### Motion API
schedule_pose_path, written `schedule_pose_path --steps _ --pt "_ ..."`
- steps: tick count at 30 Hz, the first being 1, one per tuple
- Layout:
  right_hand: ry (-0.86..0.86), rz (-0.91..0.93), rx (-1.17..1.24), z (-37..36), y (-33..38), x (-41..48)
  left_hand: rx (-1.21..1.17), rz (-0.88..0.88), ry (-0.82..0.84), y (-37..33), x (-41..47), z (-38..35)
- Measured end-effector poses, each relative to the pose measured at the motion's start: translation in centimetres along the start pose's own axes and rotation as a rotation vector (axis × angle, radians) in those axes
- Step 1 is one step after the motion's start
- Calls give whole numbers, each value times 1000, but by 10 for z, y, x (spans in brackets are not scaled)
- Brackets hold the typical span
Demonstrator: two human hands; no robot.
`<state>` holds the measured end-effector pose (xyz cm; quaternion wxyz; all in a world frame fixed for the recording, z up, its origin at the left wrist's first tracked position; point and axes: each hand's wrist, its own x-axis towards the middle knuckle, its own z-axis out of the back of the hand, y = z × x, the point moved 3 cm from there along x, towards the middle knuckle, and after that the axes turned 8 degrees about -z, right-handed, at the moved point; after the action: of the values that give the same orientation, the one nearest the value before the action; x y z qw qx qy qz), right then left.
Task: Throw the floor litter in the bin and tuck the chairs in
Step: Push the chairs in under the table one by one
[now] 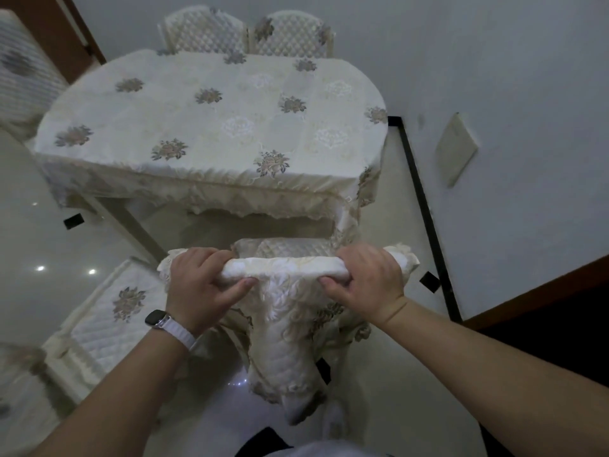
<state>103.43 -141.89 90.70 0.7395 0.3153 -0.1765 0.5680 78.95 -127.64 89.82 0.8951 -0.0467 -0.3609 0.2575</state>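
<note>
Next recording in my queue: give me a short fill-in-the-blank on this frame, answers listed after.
1. On the near chair, the left hand and right hand both grip the top of the ____.
2. The watch sits on the ____ wrist.
3. Beyond the table, ____ far chairs stand side by side.
Missing words: backrest; left; two.

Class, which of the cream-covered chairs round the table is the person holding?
The nearest cream quilted-cover chair: the left hand and right hand grip its backrest top; the other chairs stand untouched.
</note>
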Motion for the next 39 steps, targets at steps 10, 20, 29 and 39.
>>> schedule_pose_path --steps 10,20,29,39 --pt "-3 26 -7 -41 21 40 18 60 30 52 19 4" --pt "-23 -35 -127 -67 17 86 -13 20 59 96 66 -9" --pt "-63 -70 -186 -85 29 91 -66 -56 74 125 79 -8" --pt "-110 -11 -138 -85 24 93 -43 -37 53 121 74 -12"
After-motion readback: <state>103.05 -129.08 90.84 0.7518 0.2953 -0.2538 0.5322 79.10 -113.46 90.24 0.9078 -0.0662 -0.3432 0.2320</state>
